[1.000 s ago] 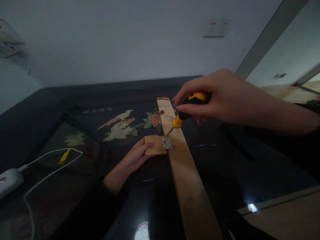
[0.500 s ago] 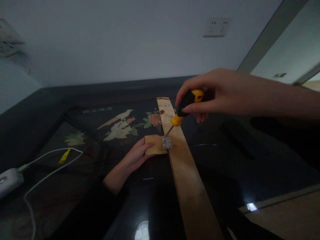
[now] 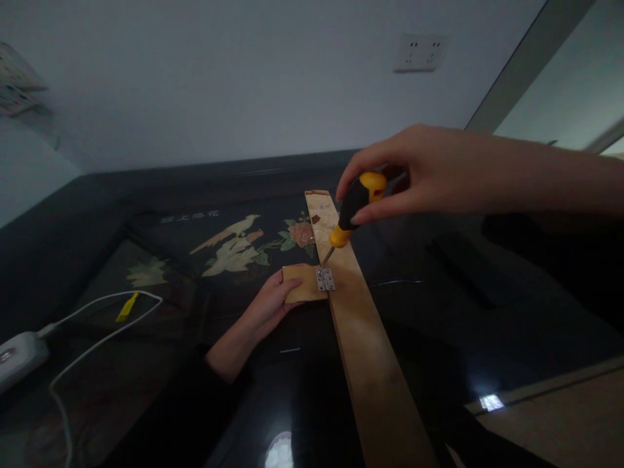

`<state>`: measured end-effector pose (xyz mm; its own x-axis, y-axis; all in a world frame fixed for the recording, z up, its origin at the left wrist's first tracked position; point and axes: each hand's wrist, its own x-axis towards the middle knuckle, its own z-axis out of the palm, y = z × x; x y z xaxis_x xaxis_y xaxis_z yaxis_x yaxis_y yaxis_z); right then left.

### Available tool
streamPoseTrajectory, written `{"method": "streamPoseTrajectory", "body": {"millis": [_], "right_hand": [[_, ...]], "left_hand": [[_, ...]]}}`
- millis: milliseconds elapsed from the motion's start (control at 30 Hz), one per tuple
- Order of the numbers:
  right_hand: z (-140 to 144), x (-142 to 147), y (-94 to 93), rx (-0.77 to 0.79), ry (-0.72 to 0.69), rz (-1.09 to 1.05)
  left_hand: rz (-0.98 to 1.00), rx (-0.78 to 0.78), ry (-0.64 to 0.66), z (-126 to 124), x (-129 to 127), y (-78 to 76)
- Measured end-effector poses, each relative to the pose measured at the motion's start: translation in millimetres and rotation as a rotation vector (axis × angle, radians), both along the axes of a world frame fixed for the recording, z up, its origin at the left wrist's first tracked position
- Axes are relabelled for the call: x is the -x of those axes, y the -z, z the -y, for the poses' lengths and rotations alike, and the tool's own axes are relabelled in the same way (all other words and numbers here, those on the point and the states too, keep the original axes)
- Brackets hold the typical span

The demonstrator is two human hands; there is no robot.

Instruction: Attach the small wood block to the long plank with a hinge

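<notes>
My right hand (image 3: 397,172) grips a black and yellow screwdriver (image 3: 353,208) by its handle. The shaft slants down to the left, and its tip rests at the upper left of a small silver hinge (image 3: 325,279). One leaf of the hinge lies on a short wooden block (image 3: 301,292), the other on a long wooden board (image 3: 361,331). My left hand (image 3: 272,300) is closed on the block's left end, thumb on top, keeping it against the board's left edge. Whether a screw sits under the tip is too small to tell.
A dark glossy table (image 3: 234,416) with a bird-and-flower picture carries the board. At left lie a white power strip (image 3: 22,357), its cable and a yellow tag (image 3: 127,307). A dark flat object (image 3: 465,270) lies at right. Behind, a wall has a socket (image 3: 420,52).
My right hand has shifted slightly left and up, and the screwdriver's handle stands a little more upright. Its tip stays on the hinge. My left hand keeps its hold on the block.
</notes>
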<state>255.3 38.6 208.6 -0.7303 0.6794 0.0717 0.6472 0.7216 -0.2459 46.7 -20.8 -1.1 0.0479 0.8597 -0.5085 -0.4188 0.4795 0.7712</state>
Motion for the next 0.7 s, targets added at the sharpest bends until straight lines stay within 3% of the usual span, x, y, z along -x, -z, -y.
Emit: {"method": "streamPoseTrajectory", "body": {"millis": [167, 433, 533, 700], "right_hand": [[-2, 0, -3.6, -0.031, -0.036, 0.118], [7, 16, 9.9, -0.381, 0.174, 0.160], [6, 18, 8.0, -0.348, 0.166, 0.155], [0, 13, -2.0, -0.152, -0.013, 0.203]], "left_hand": [[-0.006, 0.001, 0.005, 0, 0, 0.0], [0.063, -0.054, 0.039, 0, 4, 4.2], [0.053, -0.036, 0.031, 0, 3, 3.1], [0.017, -0.014, 0.009, -1, 0, 0.8]]}}
